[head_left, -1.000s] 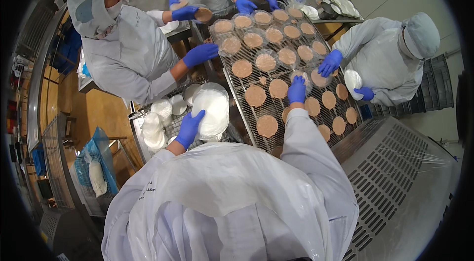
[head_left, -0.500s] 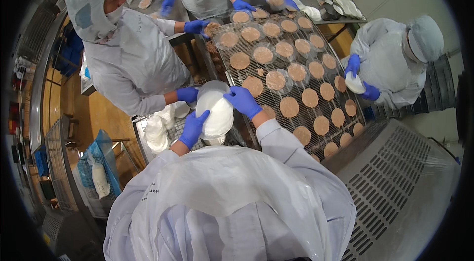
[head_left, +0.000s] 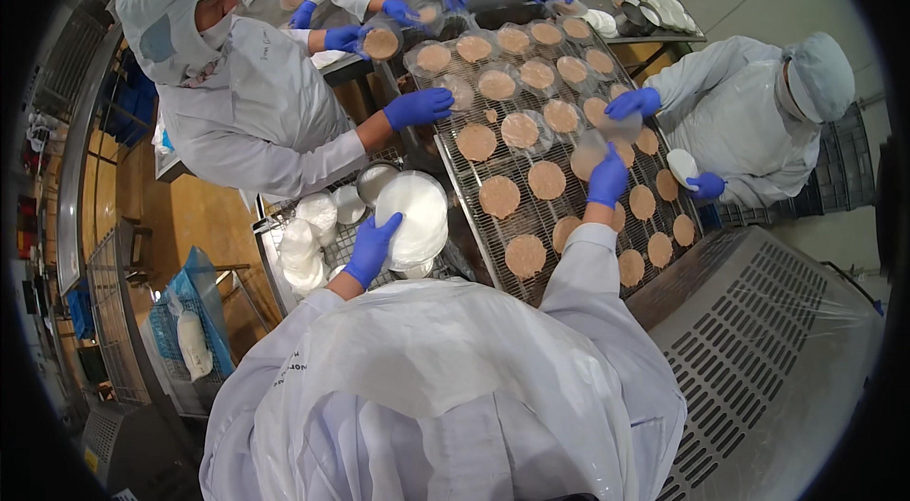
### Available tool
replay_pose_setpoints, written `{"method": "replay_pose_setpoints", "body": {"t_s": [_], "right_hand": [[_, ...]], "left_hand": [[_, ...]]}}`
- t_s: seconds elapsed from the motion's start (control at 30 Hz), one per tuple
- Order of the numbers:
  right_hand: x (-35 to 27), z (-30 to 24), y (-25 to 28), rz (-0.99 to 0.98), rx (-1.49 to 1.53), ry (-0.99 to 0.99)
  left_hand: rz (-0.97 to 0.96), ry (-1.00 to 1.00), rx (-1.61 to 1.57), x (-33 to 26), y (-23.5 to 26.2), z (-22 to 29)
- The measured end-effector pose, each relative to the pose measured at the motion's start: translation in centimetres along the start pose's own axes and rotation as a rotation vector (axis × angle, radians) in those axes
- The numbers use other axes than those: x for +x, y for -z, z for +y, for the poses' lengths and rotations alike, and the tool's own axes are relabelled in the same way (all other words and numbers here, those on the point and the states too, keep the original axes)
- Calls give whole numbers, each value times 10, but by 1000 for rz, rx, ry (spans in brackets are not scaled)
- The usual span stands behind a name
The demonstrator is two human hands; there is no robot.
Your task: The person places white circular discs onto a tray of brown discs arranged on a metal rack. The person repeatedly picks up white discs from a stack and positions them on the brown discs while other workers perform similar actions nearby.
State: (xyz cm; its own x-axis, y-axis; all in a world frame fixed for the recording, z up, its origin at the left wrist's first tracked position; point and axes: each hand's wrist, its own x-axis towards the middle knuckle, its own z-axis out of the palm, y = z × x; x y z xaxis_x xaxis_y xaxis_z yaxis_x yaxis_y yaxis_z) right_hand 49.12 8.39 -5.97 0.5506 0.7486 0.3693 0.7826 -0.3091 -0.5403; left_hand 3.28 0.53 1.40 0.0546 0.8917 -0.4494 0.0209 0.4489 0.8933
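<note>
My left hand (head_left: pixel 373 250), in a blue glove, grips a thick stack of round white film sheets (head_left: pixel 418 221) in front of my apron. My right hand (head_left: pixel 609 181), also blue-gloved, reaches over the wire conveyor (head_left: pixel 512 297). Its fingertips pinch a thin see-through film disc (head_left: pixel 586 156) above a pinkish-brown patty, which shows through it. Many round flat patties (head_left: pixel 547 181) lie in rows on the belt. Those at the far end are covered with clear discs, while most near ones are bare.
At left, a wire-mesh tray (head_left: pixel 275 217) holds more white film stacks (head_left: pixel 300 250) and a round metal tin (head_left: pixel 377 181). A slotted metal guard (head_left: pixel 749 349) stands at right. Gloved co-workers line the belt; one co-worker's hand (head_left: pixel 633 104) with a clear disc is close to mine.
My right hand has left the stack and moved right over the belt with a film disc. The patties have shifted. The left co-worker's hand has moved from the tray to the belt's edge.
</note>
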Motion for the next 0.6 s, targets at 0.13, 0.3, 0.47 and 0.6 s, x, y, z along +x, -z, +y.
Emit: {"method": "replay_pose_setpoints", "body": {"t_s": [0.13,0.3,0.47,0.6], "right_hand": [[0,-25,3,20,-201,101],[-20,-28,-37,-640,-28,71],[-79,-80,-43,-616,-120,279],[-98,-192,-6,-900,535,272]], "left_hand": [[-6,64,-117,6,4,-15],[-9,18,-44,8,-7,-7],[-43,-114,82,7,-1,-14],[-57,-192,215,10,9,-26]]}}
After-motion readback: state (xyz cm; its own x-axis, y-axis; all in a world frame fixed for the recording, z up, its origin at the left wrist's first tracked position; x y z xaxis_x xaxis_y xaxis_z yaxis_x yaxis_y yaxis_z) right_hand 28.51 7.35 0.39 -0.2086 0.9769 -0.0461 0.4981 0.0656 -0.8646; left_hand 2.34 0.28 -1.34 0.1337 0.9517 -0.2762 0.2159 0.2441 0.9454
